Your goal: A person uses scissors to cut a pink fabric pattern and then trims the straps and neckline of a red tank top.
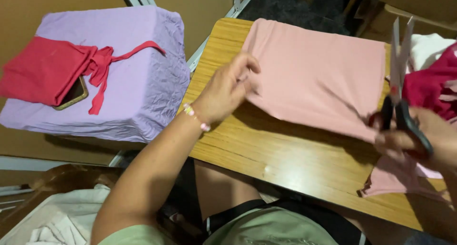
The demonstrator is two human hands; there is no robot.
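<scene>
I watched the left hand (227,90) pinch the near-left edge of the pink fabric (314,73), which lay spread across the wooden surface (266,150). The right hand (423,140) was clenched around the dark handles of the scissors (397,83), blades parted and pointing up at the fabric's right edge. Far left, a red cloth (47,71) and a phone (74,95) sat on a lilac-covered box (138,83). Dark red fabric (435,88) lay at the right.
</scene>
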